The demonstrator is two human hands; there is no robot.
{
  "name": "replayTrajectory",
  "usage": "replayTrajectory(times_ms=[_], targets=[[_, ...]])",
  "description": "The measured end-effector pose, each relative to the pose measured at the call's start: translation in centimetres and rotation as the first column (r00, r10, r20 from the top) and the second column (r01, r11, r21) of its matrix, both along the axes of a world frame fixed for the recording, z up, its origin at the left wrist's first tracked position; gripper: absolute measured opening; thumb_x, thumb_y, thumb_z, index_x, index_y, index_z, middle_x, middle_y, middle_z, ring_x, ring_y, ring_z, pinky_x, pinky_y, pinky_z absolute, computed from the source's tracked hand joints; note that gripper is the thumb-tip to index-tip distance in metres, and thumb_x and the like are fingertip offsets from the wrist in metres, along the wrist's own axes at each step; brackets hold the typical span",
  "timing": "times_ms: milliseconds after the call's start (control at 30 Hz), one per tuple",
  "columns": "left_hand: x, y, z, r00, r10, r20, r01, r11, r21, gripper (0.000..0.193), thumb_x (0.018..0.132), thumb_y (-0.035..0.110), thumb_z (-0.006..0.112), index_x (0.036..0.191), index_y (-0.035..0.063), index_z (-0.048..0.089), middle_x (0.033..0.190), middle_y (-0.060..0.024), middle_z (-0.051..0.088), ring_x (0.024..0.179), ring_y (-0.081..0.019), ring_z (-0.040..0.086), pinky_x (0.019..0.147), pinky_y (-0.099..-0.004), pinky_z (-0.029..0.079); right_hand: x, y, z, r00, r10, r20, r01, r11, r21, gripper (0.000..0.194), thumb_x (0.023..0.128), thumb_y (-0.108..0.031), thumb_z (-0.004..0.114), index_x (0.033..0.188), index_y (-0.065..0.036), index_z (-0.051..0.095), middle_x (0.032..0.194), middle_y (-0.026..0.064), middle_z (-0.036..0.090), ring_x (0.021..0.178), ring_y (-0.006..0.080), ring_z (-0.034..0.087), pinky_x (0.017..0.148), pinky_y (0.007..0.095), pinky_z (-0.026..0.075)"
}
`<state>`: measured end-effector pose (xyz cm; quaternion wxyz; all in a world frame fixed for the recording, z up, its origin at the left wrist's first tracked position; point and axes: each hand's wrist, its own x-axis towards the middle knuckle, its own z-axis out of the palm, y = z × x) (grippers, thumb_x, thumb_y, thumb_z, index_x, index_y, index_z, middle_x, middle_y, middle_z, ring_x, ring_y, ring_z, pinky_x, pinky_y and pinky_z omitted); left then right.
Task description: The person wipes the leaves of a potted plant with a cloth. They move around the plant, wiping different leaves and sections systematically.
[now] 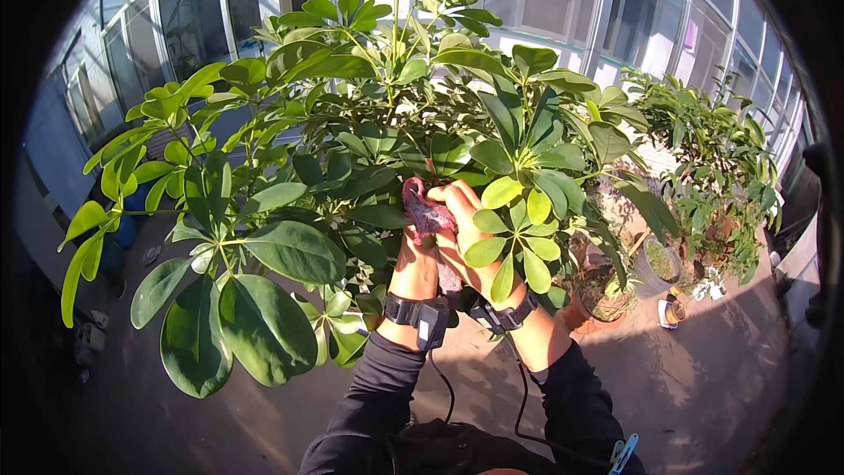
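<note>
A large leafy umbrella plant (283,251) fills the middle of the view. Among its leaves, both hands are close together. My right hand (465,231) has bent fingers against a crumpled dark-red and grey cloth (428,214). Part of the cloth hangs down between the wrists. My left hand (415,254) is at the cloth's lower left, mostly hidden by the cloth and leaves, so its fingers do not show. Yellow-green leaves (521,237) lie over the edge of my right hand. A black strapped device is on each wrist.
Potted plants stand on the right, with a terracotta pot (587,316), a grey pot (659,267) and a small orange pot (674,311). Glazed window frames (600,13) curve behind the foliage. Black cables (524,402) run from the wrist devices. A blue clothes peg (623,454) is at my right sleeve.
</note>
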<state>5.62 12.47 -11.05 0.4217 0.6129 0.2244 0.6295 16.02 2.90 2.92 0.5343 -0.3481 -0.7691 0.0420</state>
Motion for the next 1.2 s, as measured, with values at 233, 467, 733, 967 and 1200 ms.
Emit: replayTrajectory(times_ms=[233, 467, 733, 967, 1200], targets=[[-0.1, -2.8, 1.1, 0.811, -0.284, 0.511, 0.353, 0.935, -0.040, 0.040, 0.105, 0.019, 0.049, 0.143, 0.0063, 0.050, 0.134, -0.0139, 0.062, 0.117, -0.0253, 0.063, 0.102, -0.0377, 0.051, 2.2, -2.4, 0.7, 0.969, 0.137, 0.206, -0.097, 0.976, -0.194, 0.028, 0.076, 0.009, 0.059, 0.102, -0.001, 0.063, 0.091, 0.0119, 0.059, 0.080, 0.0329, 0.060, 0.070, 0.0370, 0.049], [0.8, 3.4, 3.4, 0.490, -0.497, 0.716, 0.632, 0.769, 0.102, 0.032, 0.104, 0.017, 0.053, 0.132, 0.0013, 0.058, 0.122, -0.0110, 0.065, 0.110, -0.0234, 0.063, 0.096, -0.0343, 0.052, 2.0, -1.3, 1.3, 0.929, -0.246, -0.278, 0.293, 0.946, 0.141, 0.030, 0.092, -0.002, 0.065, 0.122, 0.002, 0.061, 0.102, 0.0166, 0.071, 0.089, 0.0302, 0.069, 0.082, 0.0350, 0.053], [0.7, -2.0, 2.7, 0.216, -0.368, 0.904, 0.784, 0.617, 0.064, 0.053, 0.107, 0.031, 0.045, 0.156, 0.0093, 0.038, 0.160, -0.0114, 0.038, 0.147, -0.0281, 0.036, 0.123, -0.0441, 0.026, -0.9, 3.6, 1.4, 0.971, -0.237, -0.036, 0.237, 0.971, 0.024, 0.042, 0.078, 0.001, 0.072, 0.119, -0.006, 0.065, 0.102, 0.0136, 0.069, 0.099, 0.0325, 0.067, 0.090, 0.0398, 0.053], [0.5, -1.9, 3.1, -0.323, -0.448, 0.833, 0.864, 0.219, 0.453, 0.054, 0.110, 0.036, 0.037, 0.157, 0.0107, 0.035, 0.162, -0.0084, 0.038, 0.146, -0.0257, 0.039, 0.123, -0.0405, 0.028, -1.2, 4.8, 1.6, 0.937, -0.334, -0.107, 0.340, 0.939, 0.044, 0.030, 0.083, -0.006, 0.076, 0.111, -0.002, 0.066, 0.095, 0.0150, 0.069, 0.088, 0.0334, 0.067, 0.081, 0.0414, 0.053], [0.5, -4.2, 4.9, -0.603, 0.075, 0.795, 0.774, 0.299, 0.559, 0.050, 0.110, 0.025, 0.041, 0.156, 0.0093, 0.035, 0.156, -0.0109, 0.043, 0.139, -0.0247, 0.046, 0.120, -0.0370, 0.033, 0.3, 2.1, 0.7, 0.996, -0.083, 0.040, 0.085, 0.994, -0.070, 0.027, 0.083, -0.008, 0.076, 0.108, -0.002, 0.073, 0.105, 0.0145, 0.068, 0.091, 0.0312, 0.066, 0.081, 0.0365, 0.054]])
